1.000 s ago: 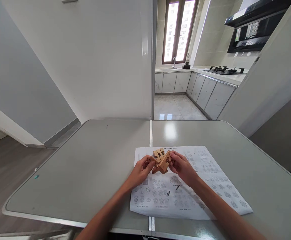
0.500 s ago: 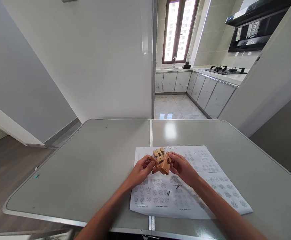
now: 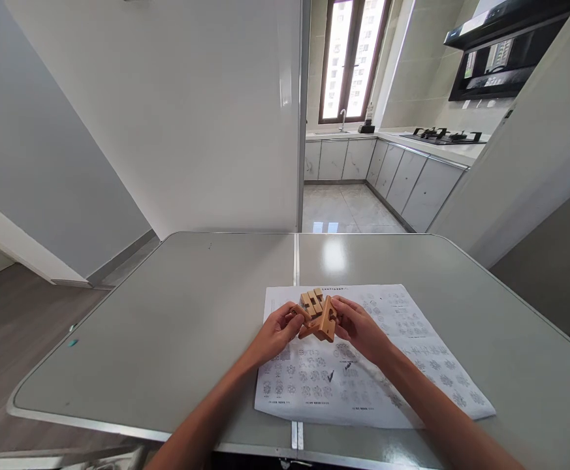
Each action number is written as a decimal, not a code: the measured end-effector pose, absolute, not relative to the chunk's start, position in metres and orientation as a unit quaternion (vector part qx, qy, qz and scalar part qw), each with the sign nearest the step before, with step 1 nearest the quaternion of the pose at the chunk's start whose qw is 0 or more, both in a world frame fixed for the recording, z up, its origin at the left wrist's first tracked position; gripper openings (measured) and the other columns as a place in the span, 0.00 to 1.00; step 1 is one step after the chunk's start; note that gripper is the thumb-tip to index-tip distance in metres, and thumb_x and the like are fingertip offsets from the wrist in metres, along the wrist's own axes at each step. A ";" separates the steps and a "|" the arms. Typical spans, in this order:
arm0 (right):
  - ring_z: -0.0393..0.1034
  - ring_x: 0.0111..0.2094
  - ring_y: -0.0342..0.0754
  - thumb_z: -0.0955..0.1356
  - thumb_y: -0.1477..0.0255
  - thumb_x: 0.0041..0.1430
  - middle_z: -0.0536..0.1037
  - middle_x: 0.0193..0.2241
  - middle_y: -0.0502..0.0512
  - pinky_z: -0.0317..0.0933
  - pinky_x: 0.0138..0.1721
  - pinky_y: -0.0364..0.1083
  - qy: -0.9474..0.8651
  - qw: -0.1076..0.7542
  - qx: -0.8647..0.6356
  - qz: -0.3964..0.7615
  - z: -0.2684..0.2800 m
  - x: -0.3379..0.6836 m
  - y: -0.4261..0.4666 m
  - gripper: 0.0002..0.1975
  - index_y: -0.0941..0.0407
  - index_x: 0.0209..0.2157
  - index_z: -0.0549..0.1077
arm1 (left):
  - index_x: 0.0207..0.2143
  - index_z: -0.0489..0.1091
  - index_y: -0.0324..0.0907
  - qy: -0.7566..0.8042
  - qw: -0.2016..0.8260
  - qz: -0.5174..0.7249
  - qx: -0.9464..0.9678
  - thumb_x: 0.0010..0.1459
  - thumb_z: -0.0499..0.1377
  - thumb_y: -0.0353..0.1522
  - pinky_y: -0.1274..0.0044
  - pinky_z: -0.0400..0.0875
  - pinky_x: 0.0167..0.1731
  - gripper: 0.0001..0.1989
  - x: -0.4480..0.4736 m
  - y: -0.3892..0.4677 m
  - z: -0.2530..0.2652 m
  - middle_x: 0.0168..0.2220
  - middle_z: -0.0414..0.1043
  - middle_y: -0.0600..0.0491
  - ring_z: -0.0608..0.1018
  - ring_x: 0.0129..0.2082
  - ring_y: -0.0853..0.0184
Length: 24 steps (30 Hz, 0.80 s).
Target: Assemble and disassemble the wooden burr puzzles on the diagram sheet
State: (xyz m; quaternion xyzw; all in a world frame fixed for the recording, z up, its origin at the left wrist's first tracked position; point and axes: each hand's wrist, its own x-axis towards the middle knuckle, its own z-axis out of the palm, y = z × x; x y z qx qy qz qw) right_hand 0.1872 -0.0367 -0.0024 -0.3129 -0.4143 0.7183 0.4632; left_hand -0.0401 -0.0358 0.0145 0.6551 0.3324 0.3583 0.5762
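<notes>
Between my two hands are notched wooden puzzle pieces (image 3: 328, 320) of an orange-brown colour, held above a printed sheet. My left hand (image 3: 281, 329) pinches the left piece between thumb and fingers. At the right, my right hand (image 3: 356, 323) grips a notched block that stands tilted. The two held pieces touch or overlap; how they join I cannot make out. Just behind them several paler notched wooden blocks (image 3: 313, 301) lie side by side on the paper sheet (image 3: 377, 391), which carries rows of small line drawings.
The sheet lies on a grey table (image 3: 167, 326) with a metal seam down its middle and a metal rim. Near the left edge is a small teal bit (image 3: 72, 343). Beyond the table stand a white wall (image 3: 206, 130) and a kitchen with cabinets (image 3: 392, 170).
Almost nothing differs. The held wooden pieces and both hands keep practically the same pose, and the whole view has shifted very slightly.
</notes>
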 end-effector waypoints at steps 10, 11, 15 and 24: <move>0.52 0.18 0.38 0.73 0.53 0.63 0.66 0.17 0.43 0.42 0.23 0.44 -0.440 0.450 -0.348 0.695 -0.002 0.182 -0.039 0.20 0.55 0.33 0.72 | 0.41 0.69 0.39 0.323 0.585 0.365 0.649 0.69 0.56 0.48 0.79 0.54 0.26 0.19 -0.040 -0.034 0.008 0.28 0.61 0.58 0.60 0.24 0.74; 0.52 0.18 0.38 0.73 0.52 0.62 0.66 0.17 0.43 0.42 0.23 0.44 -0.440 0.449 -0.350 0.695 -0.002 0.182 -0.039 0.20 0.55 0.33 0.72 | 0.41 0.69 0.39 0.322 0.585 0.363 0.650 0.69 0.56 0.48 0.79 0.54 0.26 0.19 -0.040 -0.034 0.007 0.28 0.60 0.59 0.60 0.24 0.74; 0.52 0.18 0.38 0.73 0.52 0.61 0.67 0.18 0.43 0.44 0.24 0.44 -0.438 0.446 -0.348 0.699 -0.006 0.181 -0.038 0.20 0.55 0.34 0.72 | 0.42 0.69 0.39 0.327 0.576 0.355 0.660 0.70 0.55 0.49 0.79 0.59 0.27 0.21 -0.041 -0.034 0.006 0.28 0.63 0.57 0.64 0.25 0.73; 0.51 0.20 0.40 0.74 0.51 0.60 0.66 0.20 0.44 0.45 0.26 0.44 -0.419 0.444 -0.340 0.715 -0.009 0.180 -0.039 0.21 0.54 0.33 0.72 | 0.41 0.71 0.39 0.348 0.577 0.350 0.651 0.67 0.57 0.52 0.80 0.60 0.25 0.24 -0.040 -0.036 0.011 0.29 0.68 0.55 0.67 0.24 0.74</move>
